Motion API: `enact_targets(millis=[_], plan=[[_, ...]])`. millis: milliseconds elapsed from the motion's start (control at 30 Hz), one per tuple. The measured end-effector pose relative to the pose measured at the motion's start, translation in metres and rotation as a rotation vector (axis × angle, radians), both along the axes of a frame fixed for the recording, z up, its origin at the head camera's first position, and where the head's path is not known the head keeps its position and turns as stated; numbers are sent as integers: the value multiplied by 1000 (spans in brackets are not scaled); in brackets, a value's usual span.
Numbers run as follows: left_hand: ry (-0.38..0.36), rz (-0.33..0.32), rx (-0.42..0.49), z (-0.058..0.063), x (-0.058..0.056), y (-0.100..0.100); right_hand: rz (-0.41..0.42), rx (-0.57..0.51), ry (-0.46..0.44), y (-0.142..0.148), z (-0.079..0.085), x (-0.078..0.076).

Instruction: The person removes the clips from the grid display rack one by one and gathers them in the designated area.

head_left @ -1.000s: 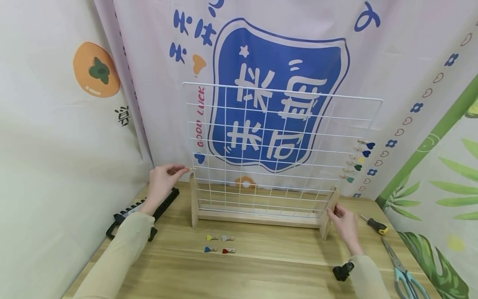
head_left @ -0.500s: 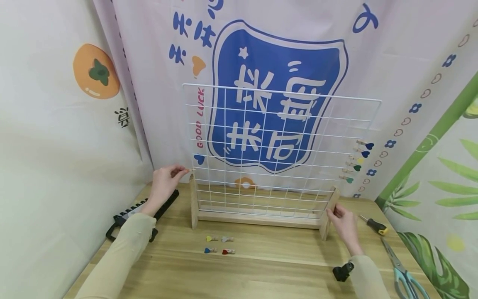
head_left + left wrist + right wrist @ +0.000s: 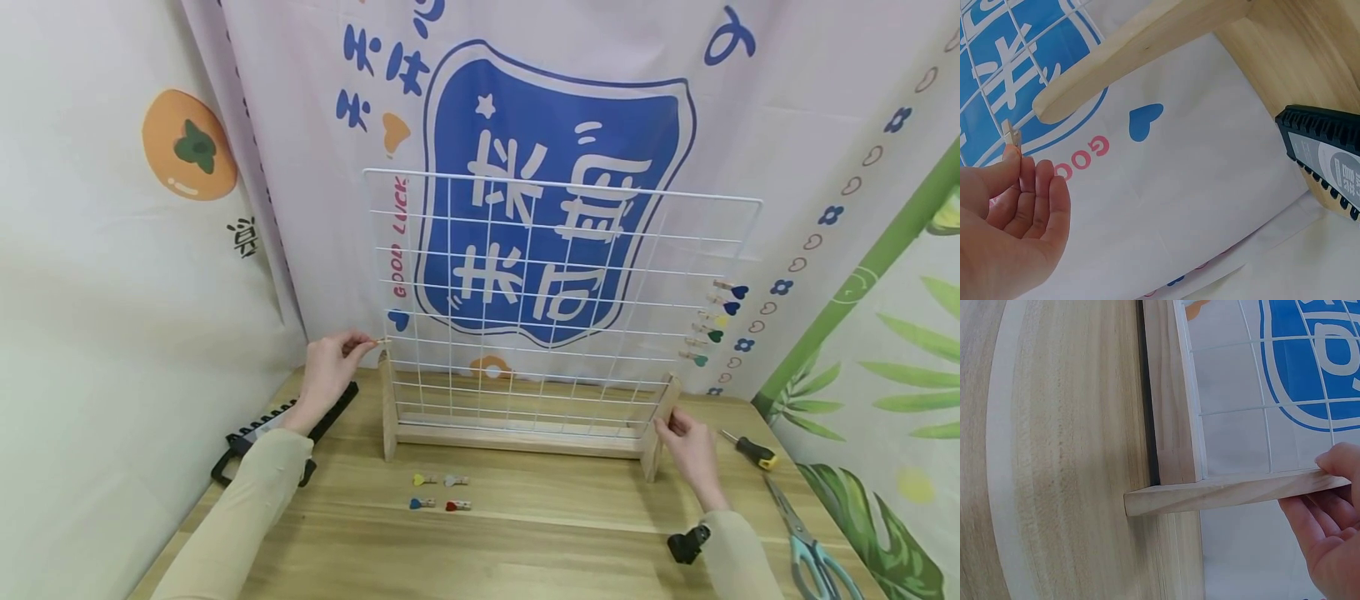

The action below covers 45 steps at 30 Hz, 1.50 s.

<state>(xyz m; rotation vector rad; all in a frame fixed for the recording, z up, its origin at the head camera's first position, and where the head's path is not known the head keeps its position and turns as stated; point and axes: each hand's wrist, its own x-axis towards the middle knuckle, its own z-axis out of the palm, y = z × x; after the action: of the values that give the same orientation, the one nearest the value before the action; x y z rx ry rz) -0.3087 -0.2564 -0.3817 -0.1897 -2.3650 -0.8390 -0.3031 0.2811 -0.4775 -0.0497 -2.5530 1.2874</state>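
A white wire grid (image 3: 562, 186) stands upright in a wooden stand (image 3: 517, 441). At the grid's left edge my left hand (image 3: 326, 371) pinches a small wooden clothespin (image 3: 1012, 134) between thumb and forefinger; its tip meets the wire, and a bit of orange shows at the fingertips. My right hand (image 3: 692, 454) grips the stand's right upright (image 3: 1229, 492), thumb on one side and fingers on the other. Several heart-topped clothespins (image 3: 715, 336) are clipped along the grid's right edge. On the table lie yellow (image 3: 419, 480), grey (image 3: 452, 481), blue (image 3: 417, 504) and red (image 3: 453, 506) heart clothespins.
Left of the stand, partly under my left arm, lies a black-handled tool with a toothed black edge (image 3: 1329, 156). A screwdriver (image 3: 756, 452) and scissors (image 3: 802, 537) lie at the right. A printed curtain (image 3: 337, 225) hangs close behind the grid.
The head view has shifted slightly. Both hands keep their places, the left with the clothespin at the grid's edge, the right on the upright.
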Motion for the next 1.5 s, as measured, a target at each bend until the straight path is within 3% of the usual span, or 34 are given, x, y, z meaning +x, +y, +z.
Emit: enact_targets(millis=[567,900,1033,1167,1300,1500], plan=[[30,16,0,-1,10,-7,7,-10,8,0,0,0],[-65,8,-14,-12,27,-7,3,7,19,0,-2,-2],[-101,-28,-18,-21,35,-1,11,-4,2,0,-1,-1],[-163,-109,-10,-36,46,8,11,-1,9,0,0,0],[-222,-184,-5,-57,57,22,9,8,24,-1,-1,0],[-379,-307,53,-93,73,46,10,11,37,-1,-3,0]])
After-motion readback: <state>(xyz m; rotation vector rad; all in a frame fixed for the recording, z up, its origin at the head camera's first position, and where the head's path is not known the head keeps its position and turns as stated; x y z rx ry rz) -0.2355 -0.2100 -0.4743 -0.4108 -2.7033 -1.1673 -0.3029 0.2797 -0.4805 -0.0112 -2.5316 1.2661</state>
